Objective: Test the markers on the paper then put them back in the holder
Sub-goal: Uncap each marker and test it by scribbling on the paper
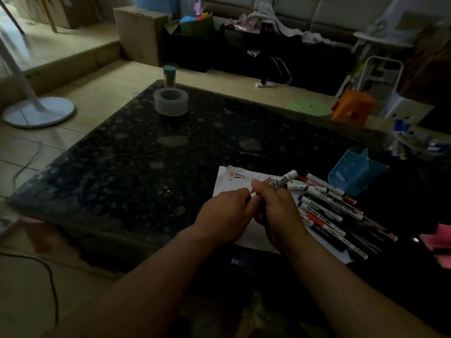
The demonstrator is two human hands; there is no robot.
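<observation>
markers are the matter here, and one held marker [283, 180] is in both hands above the paper [227, 185]. the right hand [278, 211] grips its white barrel, with the far end pointing to 2 o'clock. the left hand [227, 213] pinches the near end with curled fingers. i judge that this end has the cap, and that two hands are used because one must hold the barrel firm while the other pulls or pushes the cap. which of the two it is, i cannot tell.

the paper lies flat on the dark table [146, 147] under the hands, so the tip has a short way to reach it. short red and black test strokes [238, 176] stand in its corner at 11 o'clock from the hands.

the loose markers [327, 211] lie in a pile at 3 o'clock, partly on the paper and just beside the right hand, probably to be easy to take one by one.

the blue holder [353, 176] sits at 2 o'clock, just beyond the pile. it looks tilted, and i see no marker inside it. so the work of putting back seems not yet begun.

at 11 o'clock, far on the table, is a grey tape roll [170, 101].
</observation>
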